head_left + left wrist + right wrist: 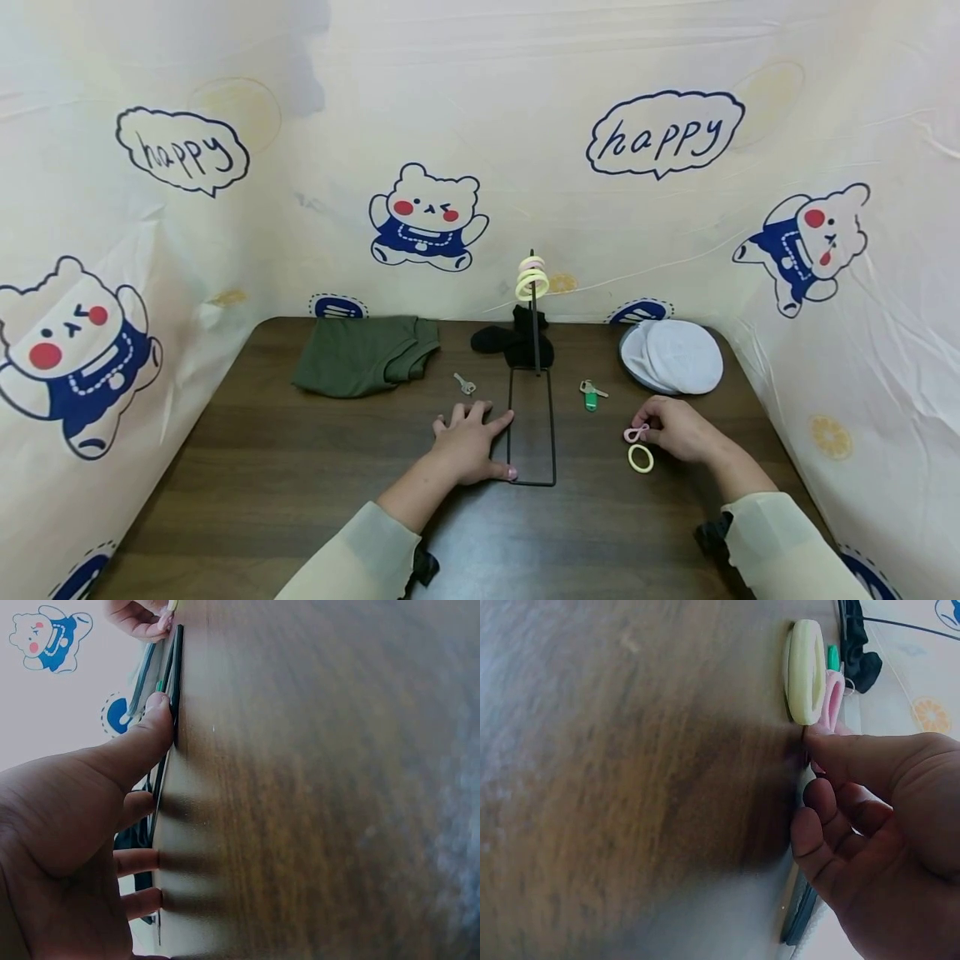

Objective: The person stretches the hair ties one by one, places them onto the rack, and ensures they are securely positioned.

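Observation:
My left hand spreads its fingers over the left side of a black wire stand, a flat rectangular base with an upright post. In the left wrist view the thumb presses along the base. Pale yellow and pink hair ties hang high on the post. Right of the stand, my right hand pinches a pink hair tie between thumb and fingers, close over the table. Just in front of it lies a pale yellow hair tie, which overlaps the pink one in the right wrist view.
A folded dark green cloth lies at the back left. Black fabric sits behind the stand. A silver key lies left of the base, a key with a green tag right. White round fabric pieces are stacked at the back right.

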A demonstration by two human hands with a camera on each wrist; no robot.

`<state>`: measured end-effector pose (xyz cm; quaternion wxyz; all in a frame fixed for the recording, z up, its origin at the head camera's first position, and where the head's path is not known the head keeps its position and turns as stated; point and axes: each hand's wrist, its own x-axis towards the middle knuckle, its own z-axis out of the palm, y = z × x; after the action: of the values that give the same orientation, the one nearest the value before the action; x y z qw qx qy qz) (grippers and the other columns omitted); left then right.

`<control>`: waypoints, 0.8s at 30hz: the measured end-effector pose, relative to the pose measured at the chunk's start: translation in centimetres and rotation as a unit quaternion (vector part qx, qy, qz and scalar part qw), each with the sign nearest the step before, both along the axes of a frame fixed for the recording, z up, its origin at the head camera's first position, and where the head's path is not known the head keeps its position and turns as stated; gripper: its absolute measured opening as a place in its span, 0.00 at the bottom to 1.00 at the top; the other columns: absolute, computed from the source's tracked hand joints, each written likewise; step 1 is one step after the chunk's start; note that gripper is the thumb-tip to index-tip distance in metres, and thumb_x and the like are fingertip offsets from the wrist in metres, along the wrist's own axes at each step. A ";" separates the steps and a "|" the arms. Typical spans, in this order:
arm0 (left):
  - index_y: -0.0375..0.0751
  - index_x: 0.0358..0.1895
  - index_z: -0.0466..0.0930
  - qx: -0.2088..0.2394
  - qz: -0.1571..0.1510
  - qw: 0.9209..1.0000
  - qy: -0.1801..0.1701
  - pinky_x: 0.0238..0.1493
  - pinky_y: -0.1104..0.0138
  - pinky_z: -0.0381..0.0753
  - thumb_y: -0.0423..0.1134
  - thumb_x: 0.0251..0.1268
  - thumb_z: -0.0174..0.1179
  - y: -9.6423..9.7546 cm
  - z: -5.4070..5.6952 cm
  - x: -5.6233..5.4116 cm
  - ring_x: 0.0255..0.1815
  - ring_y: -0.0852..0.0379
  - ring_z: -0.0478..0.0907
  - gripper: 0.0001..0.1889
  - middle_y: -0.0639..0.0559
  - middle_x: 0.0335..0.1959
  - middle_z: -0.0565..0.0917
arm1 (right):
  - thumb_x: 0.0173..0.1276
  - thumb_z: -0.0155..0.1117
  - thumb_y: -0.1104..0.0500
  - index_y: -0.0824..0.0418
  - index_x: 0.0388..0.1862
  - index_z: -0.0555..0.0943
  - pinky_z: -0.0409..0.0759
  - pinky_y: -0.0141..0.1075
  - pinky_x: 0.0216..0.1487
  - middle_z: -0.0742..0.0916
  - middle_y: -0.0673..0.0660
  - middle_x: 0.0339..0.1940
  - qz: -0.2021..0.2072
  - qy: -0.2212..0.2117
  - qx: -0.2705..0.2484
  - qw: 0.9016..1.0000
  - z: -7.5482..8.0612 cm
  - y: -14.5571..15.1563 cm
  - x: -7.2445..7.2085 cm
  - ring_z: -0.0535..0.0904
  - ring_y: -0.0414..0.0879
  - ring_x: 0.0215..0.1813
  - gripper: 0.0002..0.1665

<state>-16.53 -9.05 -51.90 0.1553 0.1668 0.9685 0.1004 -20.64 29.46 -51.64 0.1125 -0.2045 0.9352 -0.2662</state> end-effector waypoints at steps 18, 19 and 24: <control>0.69 0.82 0.58 -0.005 0.000 1.000 -0.002 0.64 0.25 0.56 0.75 0.52 0.66 0.0 0.3 0.0 0.75 0.33 0.57 0.52 0.47 0.82 0.57 | 0.70 0.73 0.61 0.50 0.42 0.87 0.78 0.36 0.37 0.83 0.41 0.33 0.004 0.086 -0.039 0.996 4.1 -2.7 0.6 0.76 0.40 0.35 0.07; 0.69 0.82 0.58 -0.004 0.000 1.000 -0.002 0.64 0.25 0.56 0.75 0.52 0.66 0.0 0.3 0.0 0.75 0.33 0.57 0.52 0.47 0.82 0.57 | 0.70 0.73 0.62 0.50 0.42 0.87 0.78 0.35 0.37 0.84 0.41 0.33 0.007 0.094 -0.046 0.994 4.4 -3.0 0.8 0.77 0.40 0.35 0.07; 0.69 0.82 0.58 -0.005 0.000 1.000 -0.003 0.64 0.26 0.56 0.75 0.52 0.66 0.0 0.3 0.0 0.75 0.33 0.57 0.52 0.47 0.82 0.57 | 0.68 0.74 0.64 0.51 0.44 0.88 0.80 0.34 0.37 0.85 0.40 0.34 0.030 0.152 -0.078 0.985 6.3 -4.4 1.4 0.78 0.38 0.35 0.10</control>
<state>-16.49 -9.03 -51.55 0.1592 0.1656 0.9685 0.0957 -19.20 25.06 -45.32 -0.0391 -0.2782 0.9114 -0.3006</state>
